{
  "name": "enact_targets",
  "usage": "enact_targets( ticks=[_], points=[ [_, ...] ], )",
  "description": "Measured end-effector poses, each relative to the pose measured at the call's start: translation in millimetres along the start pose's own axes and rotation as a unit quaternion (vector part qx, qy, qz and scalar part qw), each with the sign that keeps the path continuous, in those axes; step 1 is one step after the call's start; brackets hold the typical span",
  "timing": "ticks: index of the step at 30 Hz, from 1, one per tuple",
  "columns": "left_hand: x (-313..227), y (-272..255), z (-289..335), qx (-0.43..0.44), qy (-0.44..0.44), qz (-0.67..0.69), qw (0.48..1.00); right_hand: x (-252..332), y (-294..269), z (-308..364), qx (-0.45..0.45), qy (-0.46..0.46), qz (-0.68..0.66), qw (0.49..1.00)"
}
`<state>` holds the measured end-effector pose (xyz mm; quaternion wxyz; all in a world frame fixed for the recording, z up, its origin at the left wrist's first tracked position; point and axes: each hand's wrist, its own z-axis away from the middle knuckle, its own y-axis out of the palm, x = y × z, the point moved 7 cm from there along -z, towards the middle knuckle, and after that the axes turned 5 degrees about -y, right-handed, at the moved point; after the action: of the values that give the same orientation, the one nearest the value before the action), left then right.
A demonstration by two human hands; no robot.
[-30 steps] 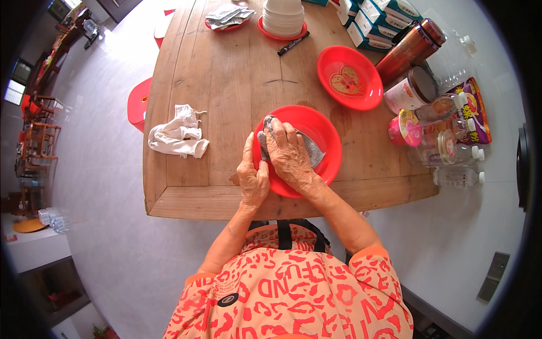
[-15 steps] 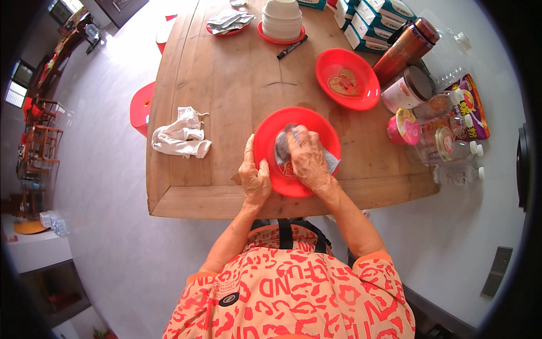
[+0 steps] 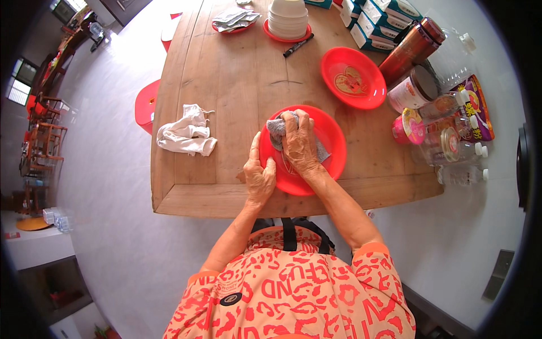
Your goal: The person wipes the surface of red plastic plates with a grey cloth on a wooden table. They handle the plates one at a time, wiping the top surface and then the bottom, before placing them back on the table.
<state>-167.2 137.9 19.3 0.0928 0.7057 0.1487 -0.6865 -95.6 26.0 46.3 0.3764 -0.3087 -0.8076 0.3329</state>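
The left hand [image 3: 261, 178] is touching the left rim of a red plate [image 3: 334, 135], thumb and forefinger spreading apart; I can't tell whether its other fingers are gripping. Bent fingers of the right hand [image 3: 301, 148] are clutching a grey cloth [image 3: 275, 126] inside it. The plate is lying on the table [image 3: 226, 73] near its near edge, a white rag [image 3: 183, 134] resting to the left.

Crumpled white cloth [image 3: 186, 133], black marker [image 3: 298, 46], stacked white bowls [image 3: 287, 25], copper-coloured flask [image 3: 407, 55], clear bottles [image 3: 458, 175]

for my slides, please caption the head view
Left hand holds red dish on wooden table; right hand presses gray cloth inside.
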Motion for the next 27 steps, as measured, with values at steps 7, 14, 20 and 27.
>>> enact_targets(
  ticks=[7, 14, 20, 27],
  points=[
    [14, -3, 7, -0.009, -0.012, -0.036, 0.999, 45, -9, 6, 0.045, -0.252, -0.090, 0.962],
    [-3, -5, 12, -0.052, 0.058, -0.040, 0.996, 9, -4, -15, 0.009, -0.134, 0.125, 0.983],
    [-9, -4, 23, -0.068, 0.085, -0.017, 0.994, -15, -16, -12, -0.054, -0.095, 0.174, 0.979],
    [1, -24, -15, 0.072, -0.071, -0.076, 0.992, 24, -27, 0, 0.050, -0.287, 0.030, 0.956]
  ],
)
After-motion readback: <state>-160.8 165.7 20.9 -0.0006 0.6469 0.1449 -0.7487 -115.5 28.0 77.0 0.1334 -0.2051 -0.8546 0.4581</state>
